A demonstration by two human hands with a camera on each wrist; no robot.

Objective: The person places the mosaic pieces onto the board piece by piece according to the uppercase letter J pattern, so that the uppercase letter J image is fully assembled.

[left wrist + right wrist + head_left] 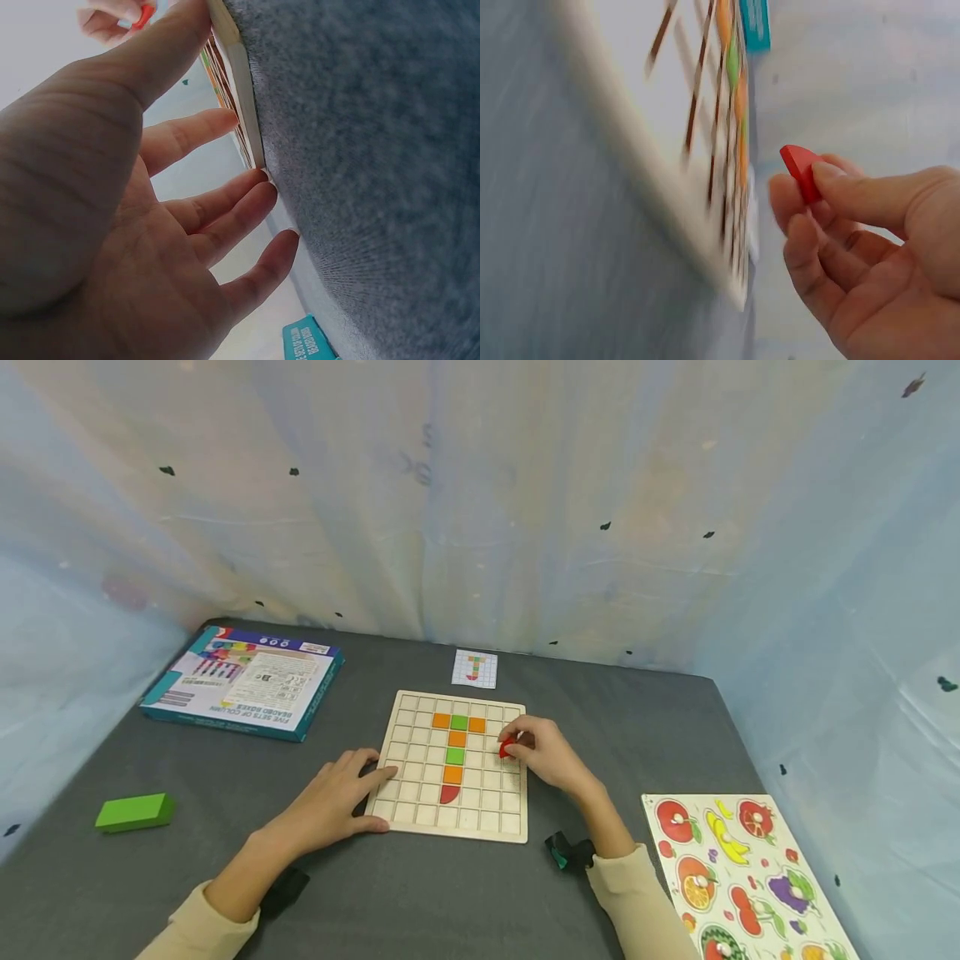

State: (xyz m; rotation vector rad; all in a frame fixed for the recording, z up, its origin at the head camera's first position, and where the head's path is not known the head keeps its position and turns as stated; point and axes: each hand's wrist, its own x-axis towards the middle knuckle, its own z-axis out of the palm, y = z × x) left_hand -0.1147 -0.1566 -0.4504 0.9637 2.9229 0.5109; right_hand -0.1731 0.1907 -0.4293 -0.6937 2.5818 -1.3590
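Observation:
A wooden grid board (495,822) lies on the dark table, with orange and green square tiles and a red quarter-circle tile (449,793) set in a J-like pattern. My left hand (330,802) rests at the board's left edge, thumb and index finger touching it, the fingers spread and fairly straight in the left wrist view. Above the board's right side, my right hand (551,752) pinches another red quarter-circle tile (801,172) between thumb and fingers. Behind the board lies a small pattern card (475,669) showing a similar coloured figure.
At the back left lies a flat printed box (243,681). A green block (135,812) is at the far left. A fruit puzzle board (742,868) lies at the front right. Pale curtains (480,527) hang behind and beside the table.

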